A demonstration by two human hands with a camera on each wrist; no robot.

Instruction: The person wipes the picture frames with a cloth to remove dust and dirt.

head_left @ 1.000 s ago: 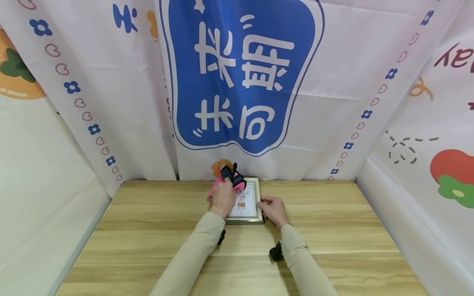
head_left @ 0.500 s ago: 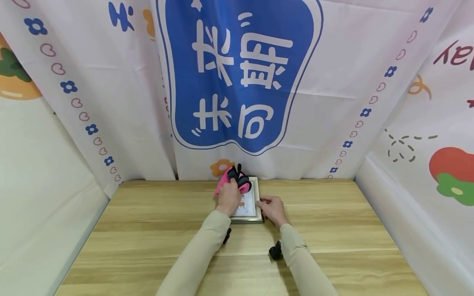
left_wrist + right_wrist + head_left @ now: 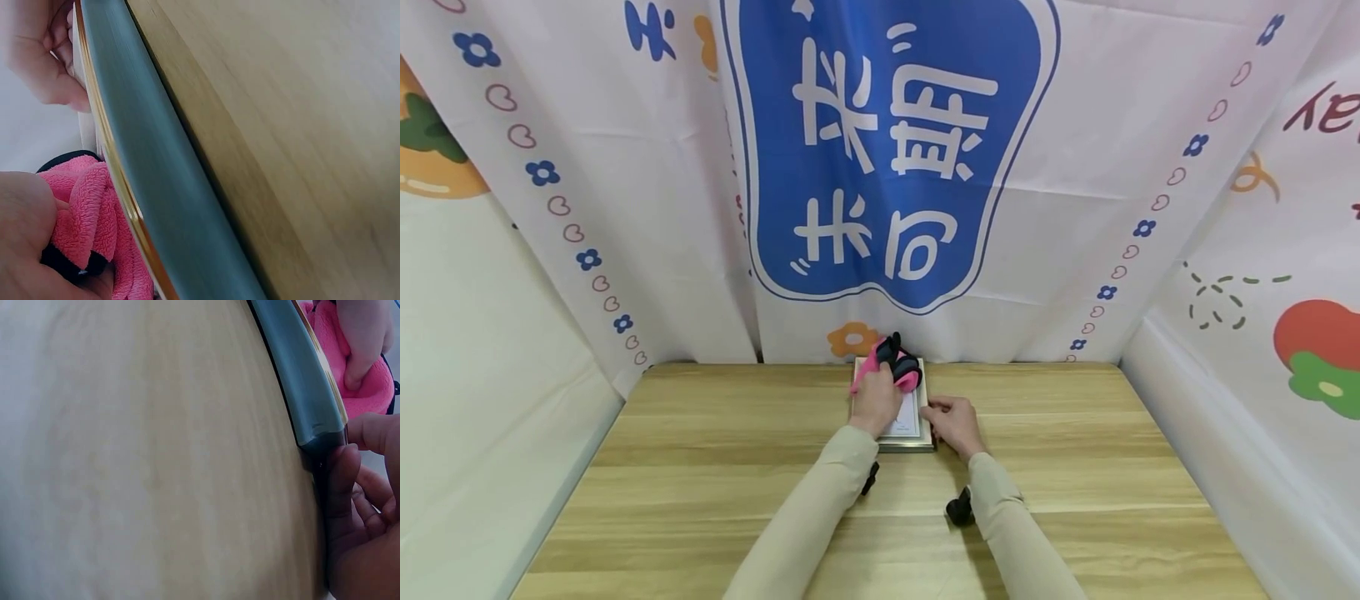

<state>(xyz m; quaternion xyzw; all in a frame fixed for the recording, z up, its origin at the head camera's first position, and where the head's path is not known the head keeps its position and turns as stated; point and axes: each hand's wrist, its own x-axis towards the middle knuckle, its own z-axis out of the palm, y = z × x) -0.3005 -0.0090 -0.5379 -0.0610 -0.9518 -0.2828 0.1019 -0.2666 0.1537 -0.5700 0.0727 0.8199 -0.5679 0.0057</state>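
A picture frame [image 3: 907, 446] with a pale border lies flat near the back edge of the table. Over its face my left hand [image 3: 877, 403] grips a bunched cloth [image 3: 907, 377], fluffy pink on one side and dark grey on the other. The left wrist view shows the pink pile [image 3: 90, 209] against the frame's gilt inner edge. At the frame's right side, my right hand [image 3: 956, 427] pinches the edge, thumb and fingers on the corner [image 3: 322, 439] in the right wrist view. The hand and cloth cover much of the picture.
The wood-grain table [image 3: 715, 467] extends around the frame on both sides and toward the front. Directly behind it hangs a white printed curtain [image 3: 1037, 275] with a blue panel. White side walls flank the table.
My left hand and the cloth have slid rightward across the frame, uncovering its left top corner. The right hand stays at the right edge.
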